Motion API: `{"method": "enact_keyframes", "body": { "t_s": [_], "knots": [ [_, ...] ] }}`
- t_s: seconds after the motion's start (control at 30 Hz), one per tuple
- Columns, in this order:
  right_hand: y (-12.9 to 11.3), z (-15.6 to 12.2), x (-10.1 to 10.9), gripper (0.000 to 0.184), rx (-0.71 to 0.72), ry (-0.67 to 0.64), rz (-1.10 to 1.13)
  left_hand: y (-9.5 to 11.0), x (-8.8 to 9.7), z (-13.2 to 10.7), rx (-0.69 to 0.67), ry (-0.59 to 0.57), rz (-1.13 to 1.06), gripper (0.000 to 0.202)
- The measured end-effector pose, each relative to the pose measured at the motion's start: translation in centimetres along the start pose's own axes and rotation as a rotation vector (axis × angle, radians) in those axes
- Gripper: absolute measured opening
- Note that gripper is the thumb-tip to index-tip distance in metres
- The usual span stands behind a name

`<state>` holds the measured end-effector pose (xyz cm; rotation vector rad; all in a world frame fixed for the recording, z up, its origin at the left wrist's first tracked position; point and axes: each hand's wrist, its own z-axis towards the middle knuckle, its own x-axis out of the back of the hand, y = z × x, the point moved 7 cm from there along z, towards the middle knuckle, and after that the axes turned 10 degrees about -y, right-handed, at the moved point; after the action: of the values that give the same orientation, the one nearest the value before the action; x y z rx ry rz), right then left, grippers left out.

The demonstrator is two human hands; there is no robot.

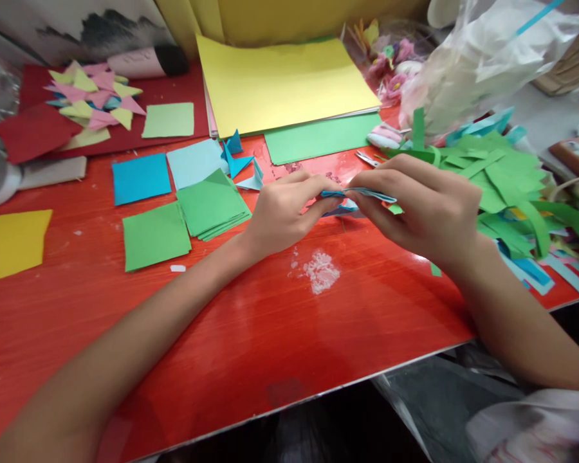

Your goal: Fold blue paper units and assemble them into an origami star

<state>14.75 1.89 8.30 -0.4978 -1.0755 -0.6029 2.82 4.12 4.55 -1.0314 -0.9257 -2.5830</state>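
Note:
Both my hands meet above the middle of the red table [231, 334], pinching small pieces of folded paper [372, 193]. The fingers of my left hand [287, 209] are closed on a darker blue part, and my right hand [417, 206] is closed on a light blue part. Where the two parts meet is partly hidden by my fingertips. To the left of my left hand stand small folded blue paper shapes [236, 157]. Near them lie green paper squares [212, 202], a blue square [141, 179] and a light blue square [195, 162].
Yellow sheets [289, 83] lie at the back over green paper [323, 138]. Small scissors [367, 159] rest behind my right hand. Green paper scraps [496, 170] heap at the right beside a plastic bag [482, 71]. Pink and yellow folded pieces [99, 96] pile at the back left.

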Motion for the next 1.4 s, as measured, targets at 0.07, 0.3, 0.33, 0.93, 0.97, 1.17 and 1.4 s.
{"method": "enact_keyframes", "body": {
  "t_s": [0.07, 0.3, 0.33, 0.93, 0.97, 1.17, 1.4],
  "knots": [
    [-0.2, -0.1, 0.0, 0.016, 0.012, -0.001, -0.028, -0.1, 0.0, 0.0, 0.005, -0.002, 0.010, 0.016],
    [-1.0, -0.3, 0.6, 0.012, 0.149, 0.101, -0.098, -0.2, -0.1, 0.0, 0.010, -0.009, 0.008, 0.017],
    [-1.0, -0.3, 0.6, 0.012, 0.160, 0.113, -0.119, -0.2, -0.2, 0.0, 0.013, -0.012, 0.005, 0.017],
    [-1.2, -0.6, 0.3, 0.016, 0.247, 0.045, -0.264, 0.0, -0.2, 0.0, -0.001, -0.013, 0.010, 0.017],
    [-1.1, -0.5, 0.3, 0.016, 0.220, 0.024, -0.254, 0.0, -0.2, 0.0, -0.001, -0.014, 0.012, 0.017],
    [-0.6, -0.6, 0.2, 0.016, 0.150, -0.007, -0.188, 0.0, -0.2, 0.0, -0.014, -0.003, 0.031, 0.018],
    [-0.9, -0.5, 0.3, 0.018, 0.189, 0.049, -0.227, 0.0, -0.3, -0.1, -0.014, 0.007, 0.027, 0.019]
  ]
}}
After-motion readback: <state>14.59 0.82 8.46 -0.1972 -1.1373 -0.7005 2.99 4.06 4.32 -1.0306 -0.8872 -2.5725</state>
